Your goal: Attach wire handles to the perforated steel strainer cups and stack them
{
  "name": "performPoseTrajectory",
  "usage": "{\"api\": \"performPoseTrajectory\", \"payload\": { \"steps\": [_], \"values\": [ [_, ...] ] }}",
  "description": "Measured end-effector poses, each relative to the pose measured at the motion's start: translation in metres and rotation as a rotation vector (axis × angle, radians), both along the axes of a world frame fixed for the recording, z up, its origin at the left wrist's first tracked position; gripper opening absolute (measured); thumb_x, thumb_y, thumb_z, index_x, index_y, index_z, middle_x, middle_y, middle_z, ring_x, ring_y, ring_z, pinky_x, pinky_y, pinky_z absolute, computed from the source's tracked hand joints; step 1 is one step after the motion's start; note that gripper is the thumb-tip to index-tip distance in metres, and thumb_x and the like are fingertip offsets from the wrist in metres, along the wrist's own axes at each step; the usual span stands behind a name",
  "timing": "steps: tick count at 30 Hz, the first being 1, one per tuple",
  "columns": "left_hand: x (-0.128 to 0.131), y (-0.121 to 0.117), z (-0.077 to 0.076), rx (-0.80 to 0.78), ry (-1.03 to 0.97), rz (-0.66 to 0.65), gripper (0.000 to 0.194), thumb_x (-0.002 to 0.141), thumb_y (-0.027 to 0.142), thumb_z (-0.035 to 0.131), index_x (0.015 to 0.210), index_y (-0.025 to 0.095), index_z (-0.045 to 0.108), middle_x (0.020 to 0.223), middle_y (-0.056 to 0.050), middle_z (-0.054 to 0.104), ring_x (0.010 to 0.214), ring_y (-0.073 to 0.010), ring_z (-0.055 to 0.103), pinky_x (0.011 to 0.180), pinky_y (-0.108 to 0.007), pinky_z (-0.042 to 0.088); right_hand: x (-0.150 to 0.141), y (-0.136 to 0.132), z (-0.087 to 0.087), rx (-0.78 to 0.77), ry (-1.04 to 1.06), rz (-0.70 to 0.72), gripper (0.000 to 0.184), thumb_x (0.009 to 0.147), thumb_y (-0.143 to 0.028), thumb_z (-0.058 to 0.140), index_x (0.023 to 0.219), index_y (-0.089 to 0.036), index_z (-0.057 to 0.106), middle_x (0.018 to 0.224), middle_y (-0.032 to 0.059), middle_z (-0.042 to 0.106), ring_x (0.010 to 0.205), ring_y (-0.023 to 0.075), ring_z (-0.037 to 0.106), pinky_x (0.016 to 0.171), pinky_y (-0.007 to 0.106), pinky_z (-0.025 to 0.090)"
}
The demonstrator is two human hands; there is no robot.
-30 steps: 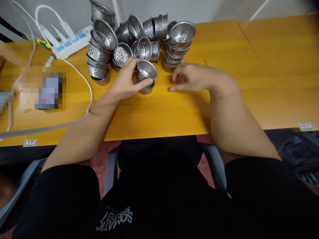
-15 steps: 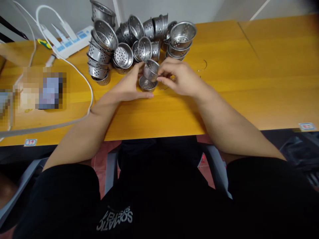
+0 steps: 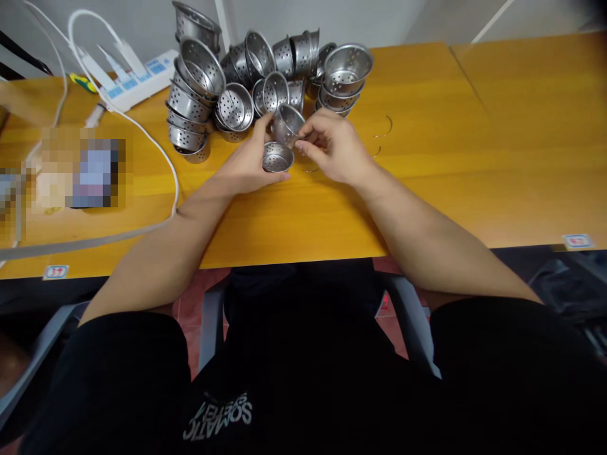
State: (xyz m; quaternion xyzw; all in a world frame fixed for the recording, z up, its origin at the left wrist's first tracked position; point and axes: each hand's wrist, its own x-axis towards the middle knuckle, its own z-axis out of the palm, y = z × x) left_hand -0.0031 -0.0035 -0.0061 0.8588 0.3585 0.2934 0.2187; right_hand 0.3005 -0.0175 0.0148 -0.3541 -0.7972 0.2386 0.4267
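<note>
A small perforated steel cup (image 3: 286, 124) is held tilted between both hands just above the yellow table (image 3: 427, 164). My left hand (image 3: 246, 165) curls round its left side, thumb up against the rim. Fingers of my right hand (image 3: 334, 146) pinch its right edge, closed on it. A second perforated cup (image 3: 277, 158) stands on the table directly below, touching my left fingers. A thin wire ring (image 3: 310, 169) lies on the wood under my right hand.
A pile and stacks of several perforated steel cups (image 3: 265, 76) fill the back of the table. Two more wire rings (image 3: 384, 129) lie to the right. A white power strip (image 3: 135, 79) and cables (image 3: 156, 145) sit at the left, beside a blurred patch.
My right hand came from the table over to the cup. The upper cup was lifted off the lower one and tilted; it now sits a little higher between both hands.
</note>
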Motion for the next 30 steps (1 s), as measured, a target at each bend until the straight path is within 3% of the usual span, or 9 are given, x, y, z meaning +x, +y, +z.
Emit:
{"api": "performPoseTrajectory", "payload": {
  "steps": [3,6,10,15,20,26,30],
  "values": [
    [-0.001,0.000,0.009,-0.003,-0.098,0.114,0.146,0.085,0.072,0.107,0.202,0.032,0.028,0.159,-0.014,0.083,0.145,-0.0491,0.083,0.133,-0.075,0.067,0.003,0.002,0.000,0.018,-0.015,-0.028,0.071,0.110,-0.107,0.079,0.108,-0.036,0.080,0.119,0.0137,0.079,0.108,0.0430,0.079,0.110,0.069,0.077],
    [0.000,-0.006,0.027,0.033,-0.158,0.156,0.132,0.081,0.058,0.107,0.194,0.041,0.040,0.162,-0.014,0.081,0.146,-0.0507,0.083,0.131,-0.077,0.069,0.008,0.005,-0.001,0.027,-0.029,-0.044,0.069,0.111,-0.105,0.078,0.105,-0.036,0.079,0.115,0.0138,0.078,0.107,0.0440,0.077,0.111,0.072,0.076],
    [0.003,-0.015,0.041,0.098,-0.166,0.151,0.116,0.090,0.067,0.099,0.190,0.049,0.045,0.175,-0.012,0.075,0.162,-0.0507,0.073,0.136,-0.077,0.067,0.011,0.009,-0.006,0.032,-0.068,-0.033,0.067,0.110,-0.102,0.081,0.102,-0.036,0.078,0.113,0.0139,0.077,0.104,0.0441,0.076,0.110,0.075,0.074],
    [0.007,-0.020,0.037,0.090,-0.192,0.115,0.096,0.090,0.067,0.098,0.173,0.037,0.061,0.176,-0.017,0.073,0.158,-0.0512,0.077,0.140,-0.074,0.066,0.007,0.004,-0.006,-0.047,-0.105,0.030,0.055,0.103,-0.088,0.099,0.104,-0.037,0.081,0.108,0.0101,0.077,0.100,0.0414,0.076,0.109,0.077,0.073],
    [0.006,-0.021,0.035,0.069,-0.183,0.096,0.092,0.089,0.066,0.102,0.170,0.037,0.068,0.173,-0.015,0.078,0.159,-0.0522,0.077,0.142,-0.073,0.065,0.005,-0.009,0.008,-0.066,-0.121,0.068,0.047,0.100,-0.074,0.104,0.120,-0.036,0.083,0.130,0.0117,0.085,0.109,0.0429,0.082,0.110,0.073,0.076],
    [0.006,-0.029,0.043,0.117,-0.106,0.039,0.093,0.095,0.065,0.102,0.178,0.033,0.073,0.176,-0.017,0.077,0.162,-0.0527,0.075,0.143,-0.072,0.063,0.004,-0.012,0.014,-0.068,0.013,-0.042,0.058,0.108,-0.087,0.093,0.138,-0.039,0.079,0.131,0.0088,0.087,0.092,0.0374,0.080,0.093,0.065,0.078],
    [0.012,-0.040,0.050,0.084,-0.025,-0.027,0.088,0.097,0.069,0.104,0.174,0.034,0.078,0.166,-0.016,0.085,0.154,-0.0504,0.080,0.138,-0.070,0.067,-0.003,-0.014,0.013,-0.036,-0.051,-0.018,0.064,0.104,-0.094,0.096,0.128,-0.038,0.080,0.123,0.0082,0.084,0.099,0.0381,0.080,0.097,0.062,0.077]
  ]
}}
